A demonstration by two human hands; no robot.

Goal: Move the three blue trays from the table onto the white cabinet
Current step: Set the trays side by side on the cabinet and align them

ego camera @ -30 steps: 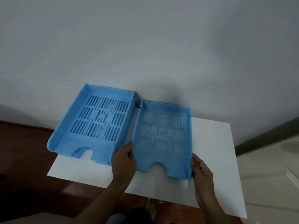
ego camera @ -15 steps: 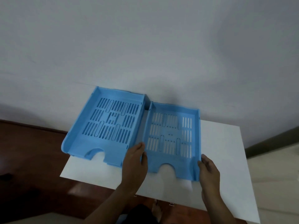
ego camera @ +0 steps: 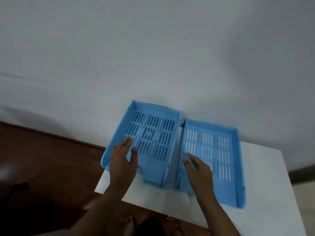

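Observation:
Two blue slotted trays lie side by side on the white cabinet top (ego camera: 265, 176), against the wall. The left tray (ego camera: 153, 133) overhangs the cabinet's left edge. The right tray (ego camera: 223, 150) lies flat on the top. My left hand (ego camera: 123, 159) is over the left tray's front left part, fingers straight, touching or just above its floor. My right hand (ego camera: 198, 171) lies with straight fingers over the right tray's front left part. Neither hand grips anything. No third tray is in view.
A pale wall (ego camera: 153, 57) rises straight behind the cabinet. Dark brown wooden floor (ego camera: 42, 167) lies to the left and below. My bare feet (ego camera: 129, 225) show at the bottom edge. A light floor strip (ego camera: 305, 193) is at the far right.
Both hands let go of the right tray's front corners and moved forward over the trays, the left hand crossing to the left tray. The camera view shifted, so the trays appear further right.

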